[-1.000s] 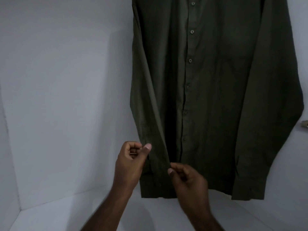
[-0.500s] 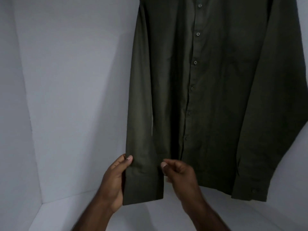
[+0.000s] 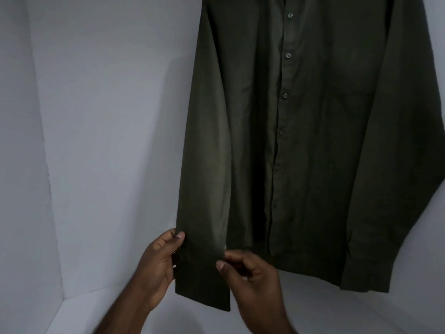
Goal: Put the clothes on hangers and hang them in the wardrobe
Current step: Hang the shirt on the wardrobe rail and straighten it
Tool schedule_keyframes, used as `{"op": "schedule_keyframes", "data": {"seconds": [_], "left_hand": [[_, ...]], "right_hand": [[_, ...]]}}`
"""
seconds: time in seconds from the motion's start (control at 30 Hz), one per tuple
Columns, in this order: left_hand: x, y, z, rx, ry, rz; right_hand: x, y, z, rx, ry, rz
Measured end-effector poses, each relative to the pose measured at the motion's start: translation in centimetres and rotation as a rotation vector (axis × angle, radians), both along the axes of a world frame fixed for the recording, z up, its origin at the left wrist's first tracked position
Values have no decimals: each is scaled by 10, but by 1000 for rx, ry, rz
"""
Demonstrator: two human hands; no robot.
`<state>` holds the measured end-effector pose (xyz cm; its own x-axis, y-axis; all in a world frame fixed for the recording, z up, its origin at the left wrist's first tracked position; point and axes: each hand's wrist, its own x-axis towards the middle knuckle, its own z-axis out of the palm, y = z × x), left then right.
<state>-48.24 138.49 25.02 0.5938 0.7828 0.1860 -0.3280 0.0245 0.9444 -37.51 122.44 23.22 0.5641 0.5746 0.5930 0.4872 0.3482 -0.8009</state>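
Observation:
A dark olive button-up shirt (image 3: 313, 141) hangs inside the white wardrobe, its top cut off by the frame, so the hanger is hidden. Its near sleeve (image 3: 207, 165) hangs straight down in front. My left hand (image 3: 159, 263) holds the left edge of the sleeve cuff (image 3: 199, 280), thumb on the front. My right hand (image 3: 250, 273) pinches the cuff's right edge between thumb and curled fingers. The other sleeve hangs at the far right.
The white back wall (image 3: 115, 116) and left side wall (image 3: 19, 165) of the wardrobe meet the white floor (image 3: 96, 309) below the shirt. Open space lies left of the shirt.
The sleeve was bunched near the shirt hem a second ago. Both hands have drawn it out flat and straight, left hand moving to the cuff's left edge, right to its right edge.

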Motion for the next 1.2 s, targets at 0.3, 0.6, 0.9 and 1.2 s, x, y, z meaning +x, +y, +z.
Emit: {"op": "schedule_keyframes", "data": {"seconds": [0.3,0.6,0.9,1.2], "left_hand": [[29,-1,-3,15,129,16],[46,-9,-6,47,131,-26],[62,-41,-15,433,52,186],[74,-76,-10,495,30,-159]], "right_hand": [[4,2,-4,78,-483,-205],[58,1,-2,-60,293,-215],[65,2,4,-106,168,-199],[65,-27,11,-132,40,-131]]}}
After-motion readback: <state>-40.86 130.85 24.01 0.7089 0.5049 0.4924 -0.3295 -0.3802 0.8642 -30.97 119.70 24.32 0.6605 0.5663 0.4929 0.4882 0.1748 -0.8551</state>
